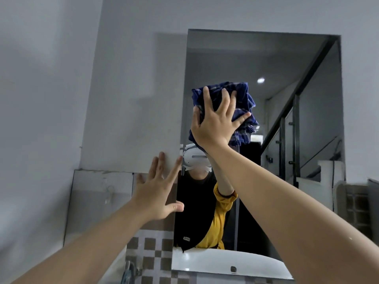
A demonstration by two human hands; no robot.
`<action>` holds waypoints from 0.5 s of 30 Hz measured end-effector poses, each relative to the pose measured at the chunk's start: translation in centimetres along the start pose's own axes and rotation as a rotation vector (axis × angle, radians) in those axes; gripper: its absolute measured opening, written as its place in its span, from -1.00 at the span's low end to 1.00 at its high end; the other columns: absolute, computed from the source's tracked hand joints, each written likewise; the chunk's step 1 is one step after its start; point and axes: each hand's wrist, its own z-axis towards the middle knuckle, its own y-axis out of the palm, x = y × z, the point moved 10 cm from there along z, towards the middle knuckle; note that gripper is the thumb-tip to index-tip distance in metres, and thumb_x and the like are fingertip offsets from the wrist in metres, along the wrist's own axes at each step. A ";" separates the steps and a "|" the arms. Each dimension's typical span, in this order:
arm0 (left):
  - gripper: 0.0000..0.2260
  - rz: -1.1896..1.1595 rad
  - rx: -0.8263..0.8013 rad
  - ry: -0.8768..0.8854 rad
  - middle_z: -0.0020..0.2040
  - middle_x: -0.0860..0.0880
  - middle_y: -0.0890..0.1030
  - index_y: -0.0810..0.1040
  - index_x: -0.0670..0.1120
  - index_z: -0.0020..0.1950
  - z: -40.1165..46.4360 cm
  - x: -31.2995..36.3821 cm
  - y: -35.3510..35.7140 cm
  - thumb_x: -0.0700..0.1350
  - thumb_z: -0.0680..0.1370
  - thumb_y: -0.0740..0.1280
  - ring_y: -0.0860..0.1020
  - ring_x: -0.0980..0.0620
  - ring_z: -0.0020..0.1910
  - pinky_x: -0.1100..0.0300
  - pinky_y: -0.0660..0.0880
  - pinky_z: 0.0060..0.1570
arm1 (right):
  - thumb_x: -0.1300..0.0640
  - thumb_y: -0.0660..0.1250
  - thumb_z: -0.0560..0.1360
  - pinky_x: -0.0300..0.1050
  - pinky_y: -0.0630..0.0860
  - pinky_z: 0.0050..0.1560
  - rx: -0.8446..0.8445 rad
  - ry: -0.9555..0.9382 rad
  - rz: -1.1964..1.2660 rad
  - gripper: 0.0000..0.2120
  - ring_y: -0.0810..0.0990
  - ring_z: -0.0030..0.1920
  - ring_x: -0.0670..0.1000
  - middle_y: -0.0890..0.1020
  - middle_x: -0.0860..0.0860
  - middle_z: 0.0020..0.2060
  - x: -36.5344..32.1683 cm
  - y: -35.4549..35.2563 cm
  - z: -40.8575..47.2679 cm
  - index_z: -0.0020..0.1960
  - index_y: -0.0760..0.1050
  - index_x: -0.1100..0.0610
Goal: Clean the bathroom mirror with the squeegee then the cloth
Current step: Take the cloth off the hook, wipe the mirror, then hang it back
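Observation:
A tall frameless mirror (291, 64) hangs on the grey wall ahead. My right hand (215, 124) presses a bunched dark blue checked cloth (244, 97) flat against the glass in its upper left part, fingers spread over the cloth. My left hand (158, 193) is open with fingers apart, lying against the wall at the mirror's left edge, lower down. The mirror reflects a person in black and yellow and my raised arm. No squeegee is in view.
A white sink rim (215, 261) sits under the mirror. Brown and white checked tiles (151, 255) cover the wall below left, with a metal tap (129, 269) at the bottom. A pale panel (98, 193) stands on the left. Tiled wall (356, 206) at right.

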 end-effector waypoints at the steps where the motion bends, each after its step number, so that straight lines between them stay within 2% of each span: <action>1: 0.06 -0.009 -0.010 0.001 0.44 -0.12 -0.52 -0.57 0.24 0.33 -0.1 -0.2 0.3 0.33 0.35 0.33 -0.40 -0.13 0.45 -0.35 0.00 0.36 | -0.13 0.07 0.57 0.50 -0.28 0.32 0.003 -0.045 -0.001 -0.49 -0.08 0.54 0.18 0.09 0.11 0.53 -0.8 0.2 -0.2 0.51 0.12 -0.17; 8: 0.05 -0.070 0.005 -0.013 0.44 -0.07 -0.53 -0.55 0.28 0.34 -0.4 -0.7 0.6 0.29 0.36 0.36 -0.45 -0.10 0.43 -0.39 -0.02 0.34 | -0.13 0.11 0.56 0.49 -0.22 0.34 -0.032 -0.377 -0.060 -0.53 0.02 0.54 0.17 0.25 0.09 0.48 -3.3 1.2 -2.4 0.47 0.26 -0.17; 11: 0.02 -0.109 -0.013 -0.054 0.39 -0.06 -0.59 -0.54 0.29 0.33 -0.8 -0.7 1.1 0.25 0.39 0.35 -0.50 -0.14 0.40 -0.39 -0.04 0.34 | -0.14 0.13 0.55 0.46 -0.23 0.32 -0.046 -0.470 -0.068 -0.53 0.07 0.53 0.18 0.29 0.10 0.46 -2.6 1.0 -3.7 0.46 0.30 -0.16; 15: -0.05 -0.226 -0.055 -0.102 0.31 -0.05 -0.69 -0.56 0.33 0.29 -1.3 -0.4 2.3 0.11 0.50 0.32 -0.59 -0.17 0.32 -0.43 -0.07 0.34 | -0.16 0.16 0.54 0.51 -0.14 0.34 -0.063 -0.533 -0.104 -0.52 0.11 0.52 0.18 0.32 0.10 0.45 -0.3 0.5 -5.2 0.45 0.30 -0.17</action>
